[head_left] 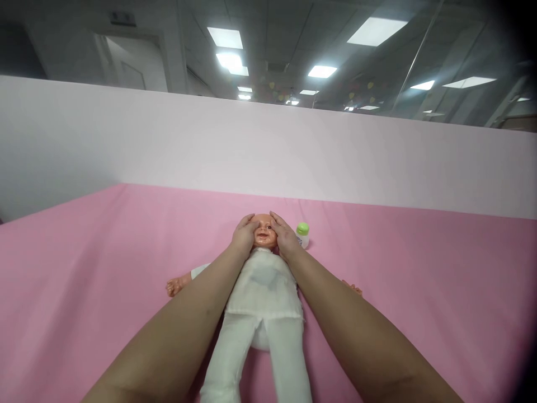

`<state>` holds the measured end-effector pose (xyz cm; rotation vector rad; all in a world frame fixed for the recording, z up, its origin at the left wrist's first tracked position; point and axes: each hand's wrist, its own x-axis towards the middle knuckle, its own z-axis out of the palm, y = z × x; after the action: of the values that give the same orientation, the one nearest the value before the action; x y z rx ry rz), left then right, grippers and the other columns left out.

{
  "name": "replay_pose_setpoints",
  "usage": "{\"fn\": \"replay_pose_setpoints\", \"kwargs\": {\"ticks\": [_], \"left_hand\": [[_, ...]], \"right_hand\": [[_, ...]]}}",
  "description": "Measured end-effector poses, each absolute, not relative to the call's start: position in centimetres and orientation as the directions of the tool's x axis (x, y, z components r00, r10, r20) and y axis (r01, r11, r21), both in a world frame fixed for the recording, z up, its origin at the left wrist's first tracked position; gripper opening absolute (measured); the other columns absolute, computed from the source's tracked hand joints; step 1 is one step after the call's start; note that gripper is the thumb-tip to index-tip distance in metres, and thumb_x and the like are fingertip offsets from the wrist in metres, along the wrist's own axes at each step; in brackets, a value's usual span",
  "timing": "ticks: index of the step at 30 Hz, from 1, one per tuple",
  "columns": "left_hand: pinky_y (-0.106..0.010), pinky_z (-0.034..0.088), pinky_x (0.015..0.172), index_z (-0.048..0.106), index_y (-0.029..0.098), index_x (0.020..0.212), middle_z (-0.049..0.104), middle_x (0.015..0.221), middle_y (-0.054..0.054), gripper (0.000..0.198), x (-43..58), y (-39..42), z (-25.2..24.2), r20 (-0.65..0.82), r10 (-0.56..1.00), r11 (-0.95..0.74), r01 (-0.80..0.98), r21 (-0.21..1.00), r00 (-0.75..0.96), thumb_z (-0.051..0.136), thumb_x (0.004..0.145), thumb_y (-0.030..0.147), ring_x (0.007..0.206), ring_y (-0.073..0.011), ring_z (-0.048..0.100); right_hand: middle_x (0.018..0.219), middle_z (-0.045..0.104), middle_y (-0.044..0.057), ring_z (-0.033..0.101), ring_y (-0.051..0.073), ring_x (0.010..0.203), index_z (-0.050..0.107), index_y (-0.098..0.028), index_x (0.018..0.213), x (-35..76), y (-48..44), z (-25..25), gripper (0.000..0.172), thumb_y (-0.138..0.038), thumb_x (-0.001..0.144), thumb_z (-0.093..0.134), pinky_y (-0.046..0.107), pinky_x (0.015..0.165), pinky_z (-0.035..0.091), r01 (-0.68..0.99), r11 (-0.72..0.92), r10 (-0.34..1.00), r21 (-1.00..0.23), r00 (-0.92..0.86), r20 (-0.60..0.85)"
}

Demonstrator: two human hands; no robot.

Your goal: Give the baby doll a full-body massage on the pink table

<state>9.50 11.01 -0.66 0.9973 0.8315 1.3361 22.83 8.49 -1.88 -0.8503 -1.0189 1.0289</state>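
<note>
the doll (263, 285) lies face-up on the pink worktop (104, 246), its head (265, 239) between both hands. the fingers of the left hand (243, 234) and right hand (287, 235) are spread along its sides, uncurled; how hard they press i cannot tell. uneven pressure could roll the head. the bottle (302, 233) stands just beside the right hand, so a sideways nudge could tip it. the worktop is faintly creased; beyond are a white wall (235, 148), ceiling lights (375, 32) and a door (140, 64).

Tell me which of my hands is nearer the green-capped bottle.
Your right hand: the bottle stands beside it, while the doll's head separates your left hand from the bottle.
</note>
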Motion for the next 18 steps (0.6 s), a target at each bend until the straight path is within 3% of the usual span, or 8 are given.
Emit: {"fn": "replay_pose_setpoints", "kwargs": {"ticks": [5, 9, 13, 18], "left_hand": [[-0.040, 0.060, 0.092, 0.060, 0.018, 0.139, 0.070, 0.128, -0.015, 0.062, 9.0, 10.6, -0.2, 0.026, 0.994, 0.028, -0.469, 0.883, 0.108, 0.070, 0.078, 0.025, 0.104, -0.0272, 0.072], [-0.040, 0.061, 0.087, 0.063, 0.021, 0.136, 0.072, 0.123, -0.013, 0.059, 8.9, 10.3, 0.0, -0.024, 0.994, 0.075, -0.530, 0.845, 0.103, 0.066, 0.078, 0.026, 0.100, -0.0270, 0.073], [-0.037, 0.060, 0.083, 0.063, 0.020, 0.132, 0.073, 0.111, -0.011, 0.058, 9.1, 10.2, -0.1, 0.056, 0.993, -0.008, -0.426, 0.905, 0.101, 0.072, 0.075, 0.028, 0.094, -0.0254, 0.072], [-0.035, 0.058, 0.085, 0.068, 0.022, 0.122, 0.072, 0.111, -0.009, 0.058, 9.1, 10.8, -0.8, 0.105, 0.989, -0.060, -0.361, 0.931, 0.106, 0.085, 0.067, 0.027, 0.095, -0.0256, 0.072]], "right_hand": [[0.147, 0.061, 0.005, 0.053, 0.026, 0.141, 0.067, -0.025, 0.133, 23.5, 8.7, -2.3, 0.057, -0.033, 0.077, 0.072, 0.047, 0.121, 0.043, -0.410, 0.290, 0.957, -0.865, 0.147, 0.251], [0.145, 0.063, 0.005, 0.056, 0.026, 0.137, 0.069, -0.025, 0.130, 23.6, 8.7, -2.4, 0.060, -0.024, 0.070, 0.073, 0.046, 0.122, 0.042, -0.478, 0.259, 0.966, -0.839, 0.108, 0.237], [0.138, 0.065, 0.005, 0.063, 0.027, 0.125, 0.062, -0.028, 0.137, 23.2, 8.4, -1.9, 0.066, -0.034, 0.073, 0.080, 0.047, 0.114, 0.049, -0.417, 0.249, 0.969, -0.874, 0.099, 0.228], [0.124, 0.068, 0.005, 0.070, 0.025, 0.106, 0.055, -0.030, 0.139, 23.0, 8.2, -1.3, 0.076, -0.044, 0.071, 0.086, 0.043, 0.098, 0.058, -0.308, 0.182, 0.982, -0.934, 0.103, 0.157]]}}
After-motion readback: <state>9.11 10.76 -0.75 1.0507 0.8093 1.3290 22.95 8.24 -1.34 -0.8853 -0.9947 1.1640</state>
